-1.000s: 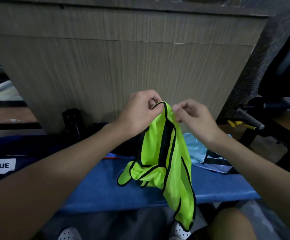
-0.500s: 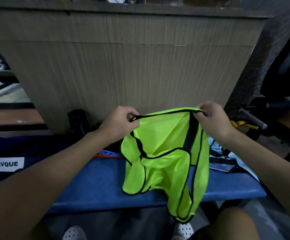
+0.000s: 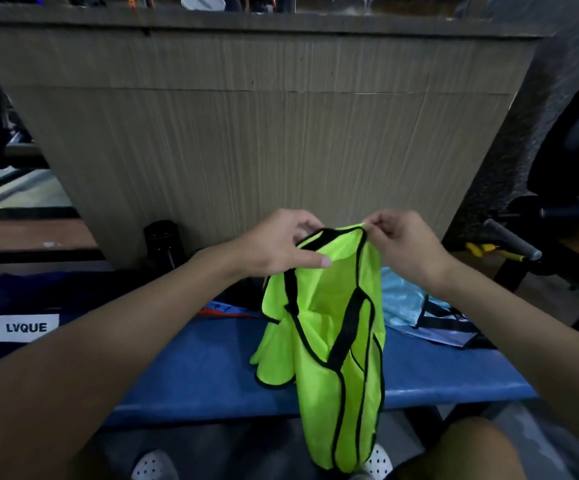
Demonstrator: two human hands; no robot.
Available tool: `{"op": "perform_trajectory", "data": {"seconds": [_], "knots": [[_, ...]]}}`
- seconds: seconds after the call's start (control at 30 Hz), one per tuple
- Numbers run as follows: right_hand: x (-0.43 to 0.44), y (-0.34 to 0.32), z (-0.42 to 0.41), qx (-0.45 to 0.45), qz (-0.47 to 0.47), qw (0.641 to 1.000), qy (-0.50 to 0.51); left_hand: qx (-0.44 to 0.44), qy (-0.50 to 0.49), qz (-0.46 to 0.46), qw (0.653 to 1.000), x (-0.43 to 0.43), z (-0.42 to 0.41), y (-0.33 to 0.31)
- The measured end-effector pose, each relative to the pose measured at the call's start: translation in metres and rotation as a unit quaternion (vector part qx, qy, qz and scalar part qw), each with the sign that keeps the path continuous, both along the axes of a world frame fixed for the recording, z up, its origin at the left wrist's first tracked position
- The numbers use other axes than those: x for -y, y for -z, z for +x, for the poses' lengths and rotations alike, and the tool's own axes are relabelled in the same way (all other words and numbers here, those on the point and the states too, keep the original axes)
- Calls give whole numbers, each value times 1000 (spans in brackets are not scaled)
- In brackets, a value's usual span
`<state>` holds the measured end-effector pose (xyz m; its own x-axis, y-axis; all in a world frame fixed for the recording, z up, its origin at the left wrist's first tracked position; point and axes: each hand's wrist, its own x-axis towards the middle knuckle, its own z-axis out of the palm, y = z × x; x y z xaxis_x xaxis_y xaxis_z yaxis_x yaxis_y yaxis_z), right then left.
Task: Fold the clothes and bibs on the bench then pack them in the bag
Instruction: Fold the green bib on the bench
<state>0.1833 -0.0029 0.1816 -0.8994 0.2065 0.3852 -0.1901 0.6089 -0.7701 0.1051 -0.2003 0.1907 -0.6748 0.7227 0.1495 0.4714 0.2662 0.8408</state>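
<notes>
A neon-yellow bib (image 3: 329,337) with black trim hangs over the blue bench (image 3: 191,372), its lower end drooping past the front edge. My left hand (image 3: 277,247) pinches the bib's top edge on the left. My right hand (image 3: 402,244) pinches the same edge on the right, a short gap from the left hand. A light blue garment (image 3: 402,299) lies crumpled on the bench behind the bib. The dark navy bag (image 3: 14,306) with a white "LVQUE" label sits at the left end.
A tall wood-grain panel (image 3: 246,133) rises right behind the bench. A black bottle (image 3: 161,240) stands at its foot. Gym equipment with a grey handle (image 3: 509,237) is at the right. My knee (image 3: 468,448) and white shoes show below the bench.
My hands have come closer together, so the bib's top edge, stretched wide half a second ago, is now gathered narrow and the bib hangs longer.
</notes>
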Motion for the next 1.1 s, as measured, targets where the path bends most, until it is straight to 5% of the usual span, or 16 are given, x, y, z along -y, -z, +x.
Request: {"op": "perform_trajectory", "data": {"seconds": [0.23, 0.4, 0.6, 0.7, 0.8, 0.97, 1.1], "knots": [[-30, -7, 1, -71, -46, 991, 107, 12, 10, -87, 996, 27, -14, 24], [-42, -3, 4, -4, 1, 990, 138, -60, -74, 27, 995, 16, -11, 4], [14, -19, 14, 51, 15, 994, -91, -85, -62, 89, 990, -17, 13, -37], [22, -18, 12, 19, 33, 995, -91, -106, -54, 97, 988, -19, 18, -41], [18, -23, 10, -24, 4, 999, -35, -49, -12, 102, 994, -7, 16, -25], [13, -40, 15, -39, -98, 994, -25, 68, 65, -20, 995, 6, 3, 33], [5, -43, 20, -37, -136, 989, -42, 63, 40, 0, 997, -4, 3, 53]]}}
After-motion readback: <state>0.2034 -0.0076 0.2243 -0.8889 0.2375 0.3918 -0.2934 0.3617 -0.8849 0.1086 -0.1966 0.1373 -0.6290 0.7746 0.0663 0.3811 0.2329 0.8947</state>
